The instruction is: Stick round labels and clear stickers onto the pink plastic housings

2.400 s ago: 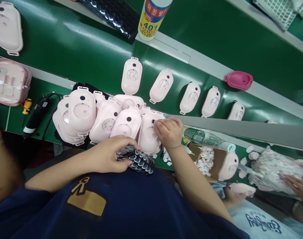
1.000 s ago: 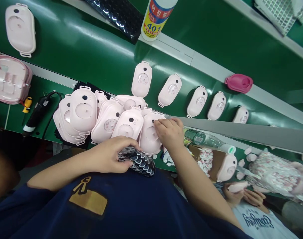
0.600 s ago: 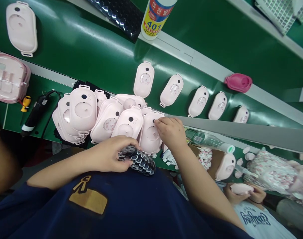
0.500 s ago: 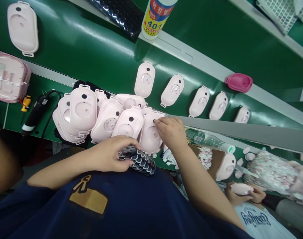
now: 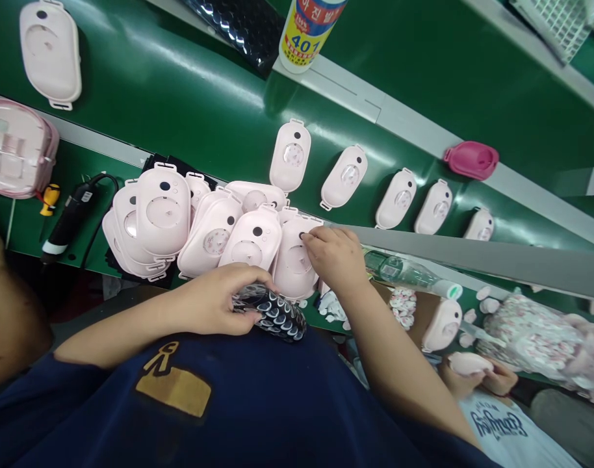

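My left hand is closed round a curled strip of black round stickers, close against my shirt. The strip carries rows of dark discs on a clear backing. My right hand has its fingertips bunched at a black dot near the top of a pale pink plastic casing. The fingers partly cover that dot. This casing leans at the right end of a heap, beside another pink casing that shows its black dot and round window. More casings lie stacked to the left.
A green belt beyond carries spaced pink casings and a magenta part. A glue bottle stands on the ledge. A black corded tool and yellow screwdriver lie left. A co-worker's hands hold a pink part at right.
The casings on the green belt have shifted slightly to the right. Both my hands stay almost where they were. The co-worker's hands have moved a little left.
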Available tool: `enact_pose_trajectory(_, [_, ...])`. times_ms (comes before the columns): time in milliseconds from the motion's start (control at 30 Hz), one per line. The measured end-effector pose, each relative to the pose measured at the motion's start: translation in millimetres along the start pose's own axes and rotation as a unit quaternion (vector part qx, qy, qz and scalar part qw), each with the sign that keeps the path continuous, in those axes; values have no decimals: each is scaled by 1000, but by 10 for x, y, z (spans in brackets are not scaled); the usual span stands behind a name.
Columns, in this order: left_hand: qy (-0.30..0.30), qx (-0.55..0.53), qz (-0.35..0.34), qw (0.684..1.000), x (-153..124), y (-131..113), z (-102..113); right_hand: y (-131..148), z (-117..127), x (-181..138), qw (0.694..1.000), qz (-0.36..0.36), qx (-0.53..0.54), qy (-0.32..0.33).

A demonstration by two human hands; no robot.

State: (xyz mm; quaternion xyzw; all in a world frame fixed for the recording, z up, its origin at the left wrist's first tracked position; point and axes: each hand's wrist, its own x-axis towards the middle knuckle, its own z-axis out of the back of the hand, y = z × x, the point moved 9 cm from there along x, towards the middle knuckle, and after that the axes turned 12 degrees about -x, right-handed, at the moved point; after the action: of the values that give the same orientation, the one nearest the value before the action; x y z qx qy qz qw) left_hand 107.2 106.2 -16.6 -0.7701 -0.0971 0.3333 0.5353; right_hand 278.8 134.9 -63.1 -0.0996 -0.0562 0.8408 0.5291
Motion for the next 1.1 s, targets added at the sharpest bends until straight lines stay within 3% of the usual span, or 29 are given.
enact_pose_trajectory(200, [-7, 9, -14, 1000, -20, -24, -6, -6, 27, -69, 998, -46, 51, -2])
enact_pose_trajectory(367, [-27, 35, -89, 995, -295, -287, 127, -4, -9, -210, 990, -106, 89, -23])
enact_pose_trajectory(500, [-97, 7, -152, 984, -668, -625, 318, 27, -82, -247, 983, -148, 111, -15])
enact_pose_trajectory(567, [-173, -3, -145, 974, -800, -727, 436, 55, -87, -242, 982, -152, 110, -14])
enact_pose_trajectory(667, [-363, -10, -162, 918, -979, -869, 728, 51, -70, -301, 978, -166, 123, -36])
enact_pose_trajectory(733, [-452, 8, -259, 854, -1094, -1073, 893, -2, -42, -427, 968, -194, 141, -79])
enact_pose_trajectory(800, [-485, 40, -349, 801, -1150, -1264, 1017, -42, -2, -600, 956, -210, 152, -134])
enact_pose_trajectory(867, [-509, 61, -388, 766, -1178, -1385, 1144, -43, 42, -772, 950, -202, 157, -181])
enact_pose_trajectory(967, [-517, 94, -375, 764, -1132, -1511, 1200, -44, 109, -993, 941, -191, 164, -225])
enact_pose_trajectory(1100, [-497, 159, -326, 788, -985, -1612, 977, -38, 219, -1212, 929, -198, 176, -257])
